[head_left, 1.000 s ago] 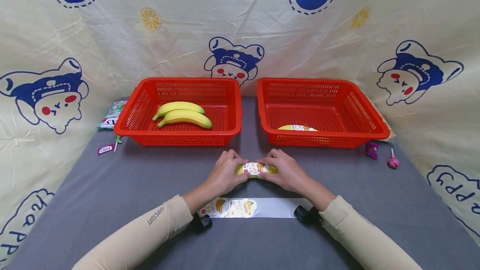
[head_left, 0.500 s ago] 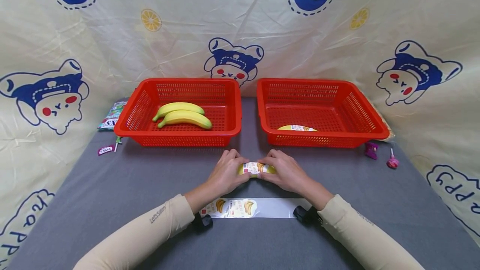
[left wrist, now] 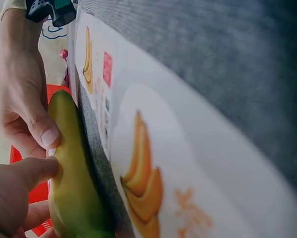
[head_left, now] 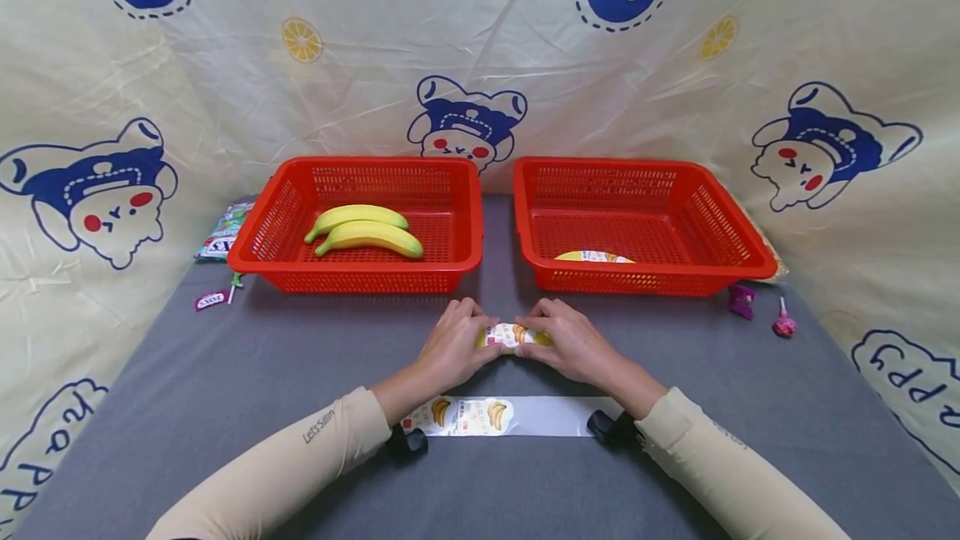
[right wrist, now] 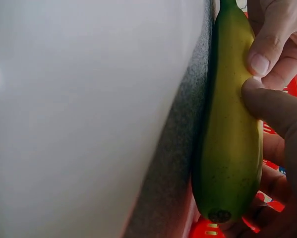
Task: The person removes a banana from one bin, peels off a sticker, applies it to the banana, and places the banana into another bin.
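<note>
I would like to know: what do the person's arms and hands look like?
The left sleeve and right sleeve are long and cream; dark lettering runs along the left, a fainter marking along the right. A black device shows at each wrist. The left hand and right hand wear no visible gloves or rings.

My head feed shows smooth plastic baskets (head_left: 356, 280) above centre, a glossy label strip (head_left: 551, 416) below on matt cloth (head_left: 495, 486); my right-wrist feed, a smooth banana (right wrist: 228, 134).
</note>
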Available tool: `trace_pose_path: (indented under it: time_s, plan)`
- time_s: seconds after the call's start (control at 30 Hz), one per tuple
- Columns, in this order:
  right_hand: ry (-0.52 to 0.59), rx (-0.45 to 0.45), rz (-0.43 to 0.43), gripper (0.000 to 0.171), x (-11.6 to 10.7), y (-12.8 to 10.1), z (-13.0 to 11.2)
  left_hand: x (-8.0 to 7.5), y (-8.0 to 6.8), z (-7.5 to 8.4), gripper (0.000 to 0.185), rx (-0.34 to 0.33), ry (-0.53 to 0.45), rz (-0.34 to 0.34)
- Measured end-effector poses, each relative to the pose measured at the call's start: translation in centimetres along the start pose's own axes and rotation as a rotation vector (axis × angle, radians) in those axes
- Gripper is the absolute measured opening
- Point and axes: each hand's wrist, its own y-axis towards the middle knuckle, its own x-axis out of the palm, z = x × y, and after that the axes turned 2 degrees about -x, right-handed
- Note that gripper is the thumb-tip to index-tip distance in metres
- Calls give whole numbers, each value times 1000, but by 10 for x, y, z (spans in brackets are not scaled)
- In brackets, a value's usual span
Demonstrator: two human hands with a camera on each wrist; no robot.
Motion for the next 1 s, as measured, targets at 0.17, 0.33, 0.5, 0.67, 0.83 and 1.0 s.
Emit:
trace_pose_path:
  time_s: [0.17,0.33,0.5,0.67,0.83,1.0]
  plan:
    - [12,26,-27,54,1,-2,1,-1,-2,-1,45,-5,-15,-8]
    - [28,42,-49,54,1,-2,3,-3,-3,-3,47,-1,-15,-24]
    - [4,46,-73,56,1,-3,4,-4,-2,-3,46,-17,-23,-27]
    - [12,21,-75,59,-1,-4,4,-5,-2,-4,46,-24,-45,-32]
    - [24,17,-155,68,-3,-8,3,-5,-1,-6,46,-40,-72,-36]
    - [-10,19,-197,80,-3,-10,2,-5,0,-7,47,-48,-81,-43]
